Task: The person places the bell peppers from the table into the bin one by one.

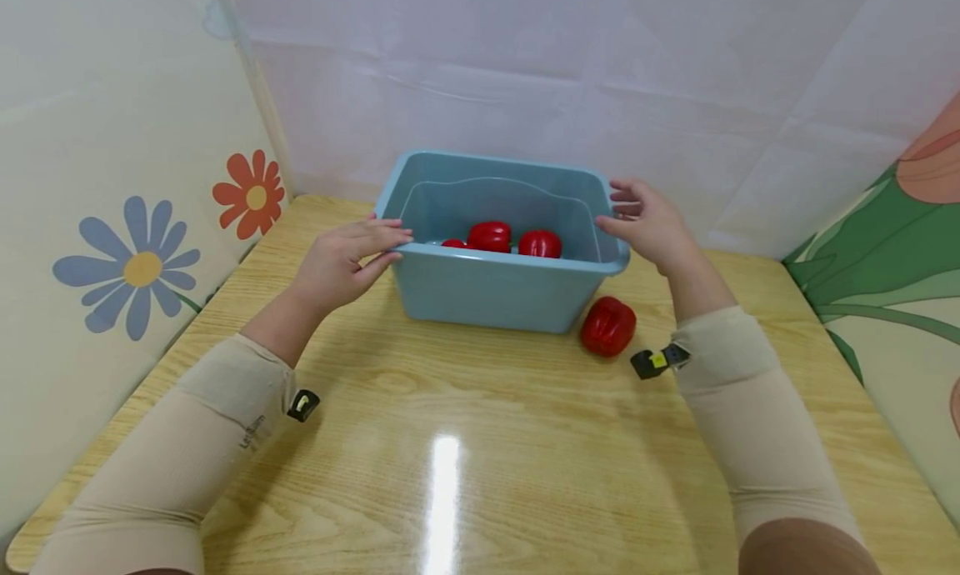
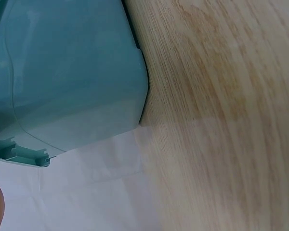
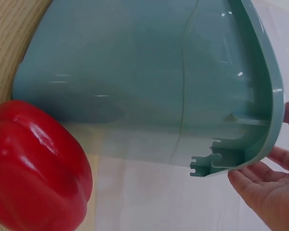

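A blue-green plastic bin (image 1: 495, 292) stands on the table, with several red bell peppers (image 1: 489, 237) inside, partly hidden by its front wall. At the bin's left front corner, my left hand (image 1: 341, 262) rests its nearly straight fingers on the rim, thumb near the front wall. On the right, my right hand (image 1: 651, 225) touches the rim with fingers loosely spread and thumb toward the front corner. Another red bell pepper (image 1: 608, 327) lies on the table beside the bin's right front corner, below that hand. The right wrist view shows this pepper (image 3: 38, 168) close up beside the bin's wall (image 3: 120, 72).
The wooden table (image 1: 360, 458) extends in front of the bin. Behind the bin hangs a white cloth backdrop (image 1: 510, 75). Flower-patterned panels (image 1: 142, 271) flank the table on both sides. A small black wrist device (image 1: 660, 361) hangs near the loose pepper.
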`<state>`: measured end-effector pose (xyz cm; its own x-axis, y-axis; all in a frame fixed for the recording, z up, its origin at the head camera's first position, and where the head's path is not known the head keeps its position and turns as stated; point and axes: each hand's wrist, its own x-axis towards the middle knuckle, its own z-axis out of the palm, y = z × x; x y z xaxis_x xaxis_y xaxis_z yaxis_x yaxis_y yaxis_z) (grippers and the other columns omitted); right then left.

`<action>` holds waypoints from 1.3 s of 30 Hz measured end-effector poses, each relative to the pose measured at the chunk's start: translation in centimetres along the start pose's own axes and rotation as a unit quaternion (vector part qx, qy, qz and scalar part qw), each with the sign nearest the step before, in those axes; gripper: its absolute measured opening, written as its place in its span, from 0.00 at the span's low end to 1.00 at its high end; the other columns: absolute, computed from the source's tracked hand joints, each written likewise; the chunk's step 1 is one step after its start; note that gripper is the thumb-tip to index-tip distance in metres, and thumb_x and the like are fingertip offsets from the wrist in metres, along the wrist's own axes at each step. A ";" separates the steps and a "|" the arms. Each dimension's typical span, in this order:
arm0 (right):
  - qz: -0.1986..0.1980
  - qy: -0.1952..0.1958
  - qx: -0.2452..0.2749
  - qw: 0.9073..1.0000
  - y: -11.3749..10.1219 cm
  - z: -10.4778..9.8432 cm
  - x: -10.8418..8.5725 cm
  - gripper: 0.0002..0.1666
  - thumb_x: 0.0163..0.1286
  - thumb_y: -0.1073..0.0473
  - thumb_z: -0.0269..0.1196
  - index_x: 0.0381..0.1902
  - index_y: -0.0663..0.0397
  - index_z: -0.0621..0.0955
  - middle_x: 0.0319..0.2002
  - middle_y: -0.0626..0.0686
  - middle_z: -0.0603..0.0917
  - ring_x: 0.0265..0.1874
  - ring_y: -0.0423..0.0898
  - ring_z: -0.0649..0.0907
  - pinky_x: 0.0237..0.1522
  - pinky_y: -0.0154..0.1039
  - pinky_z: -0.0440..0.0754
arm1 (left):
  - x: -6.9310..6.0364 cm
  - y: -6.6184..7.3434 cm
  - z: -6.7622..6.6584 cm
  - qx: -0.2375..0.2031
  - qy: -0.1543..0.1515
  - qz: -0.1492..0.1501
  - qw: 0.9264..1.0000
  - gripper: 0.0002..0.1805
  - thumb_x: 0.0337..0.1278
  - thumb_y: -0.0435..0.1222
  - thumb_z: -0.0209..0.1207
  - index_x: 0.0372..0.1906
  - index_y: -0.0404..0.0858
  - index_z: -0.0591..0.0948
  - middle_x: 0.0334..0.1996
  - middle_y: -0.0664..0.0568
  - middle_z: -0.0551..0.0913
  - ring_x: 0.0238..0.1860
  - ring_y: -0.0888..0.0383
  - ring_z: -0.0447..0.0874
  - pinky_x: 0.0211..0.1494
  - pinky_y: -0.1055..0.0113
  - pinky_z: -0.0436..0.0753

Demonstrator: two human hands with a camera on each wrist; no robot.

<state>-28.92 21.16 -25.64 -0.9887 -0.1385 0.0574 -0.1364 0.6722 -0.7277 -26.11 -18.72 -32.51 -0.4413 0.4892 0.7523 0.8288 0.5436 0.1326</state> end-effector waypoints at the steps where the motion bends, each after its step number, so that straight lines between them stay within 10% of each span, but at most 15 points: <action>1: -0.001 0.001 0.001 1.000 0.1 -0.1 -0.1 0.42 0.62 0.46 0.61 0.69 0.47 0.57 0.65 0.56 0.64 0.62 0.54 0.67 0.60 0.53 0.69 | 0.0 0.0 0.0 0.002 -0.001 0.001 1.000 0.22 0.41 0.26 0.67 0.48 0.37 0.82 0.46 0.48 0.83 0.52 0.52 0.78 0.62 0.55 0.70; 25: 0.016 0.028 0.033 0.999 5.0 -1.0 -4.0 0.39 0.63 0.45 0.59 0.67 0.53 0.60 0.61 0.61 0.67 0.60 0.59 0.68 0.58 0.59 0.68 | 0.0 0.0 0.1 0.001 -0.002 -0.001 1.000 0.21 0.43 0.27 0.67 0.48 0.37 0.82 0.48 0.49 0.82 0.53 0.53 0.78 0.65 0.60 0.67; 39: 0.037 -0.036 0.022 0.998 9.3 1.2 -6.3 0.36 0.64 0.47 0.59 0.64 0.58 0.64 0.60 0.65 0.67 0.59 0.62 0.68 0.58 0.59 0.68 | 0.1 0.2 0.2 -0.001 0.004 0.008 1.000 0.20 0.43 0.27 0.66 0.48 0.36 0.82 0.47 0.48 0.82 0.52 0.52 0.78 0.63 0.55 0.69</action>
<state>-23.91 27.39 -33.59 -0.9886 -0.1433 -0.0464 -0.0586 0.6500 -0.7577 -26.09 -18.47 -32.51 -0.4255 0.4917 0.7597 0.8362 0.5346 0.1224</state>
